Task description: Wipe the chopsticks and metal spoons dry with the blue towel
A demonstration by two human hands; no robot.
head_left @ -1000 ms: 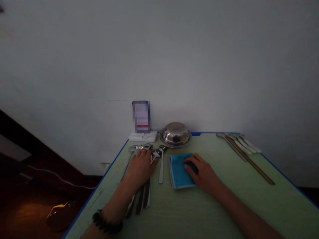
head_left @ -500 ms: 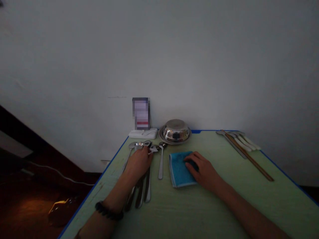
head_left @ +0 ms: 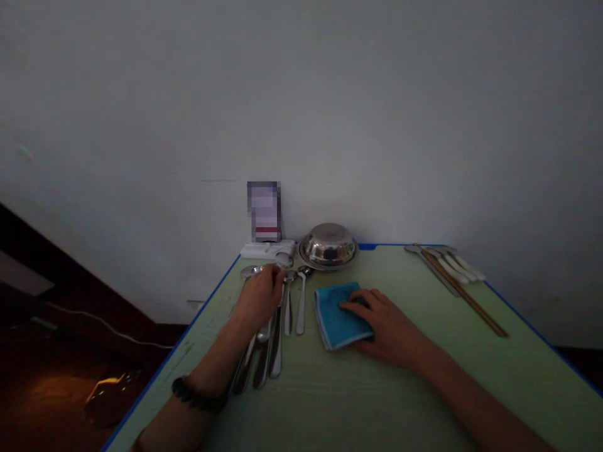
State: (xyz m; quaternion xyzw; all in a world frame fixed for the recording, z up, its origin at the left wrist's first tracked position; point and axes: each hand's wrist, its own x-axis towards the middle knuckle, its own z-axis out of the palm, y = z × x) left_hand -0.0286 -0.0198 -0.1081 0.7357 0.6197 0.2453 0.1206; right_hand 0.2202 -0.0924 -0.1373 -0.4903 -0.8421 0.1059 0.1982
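My left hand (head_left: 260,295) is closed over the group of cutlery at the left of the table. It grips a metal spoon (head_left: 284,258) whose bowl shows beyond my fingers; most of its handle is hidden by the hand. Several metal utensils with long handles (head_left: 276,358) lie beneath and beside that hand. Just to their right lies another small spoon (head_left: 301,311). My right hand (head_left: 384,326) holds a folded blue cloth (head_left: 336,320) by its right side, fingers on top and the thumb side at the lower edge.
An upturned metal bowl (head_left: 328,245) stands at the back by the wall. Left of it, a phone with a blurred screen (head_left: 264,210) leans on a white stand (head_left: 264,250). Wooden chopsticks (head_left: 466,295) and several white-handled utensils (head_left: 459,267) lie on the right of the green table (head_left: 377,408).
My left hand has lifted the spoon slightly, uncovering another small utensil beside it. The right hand's grip has shifted to the cloth's edge, and the cloth is turned a little. The view has shifted slightly.
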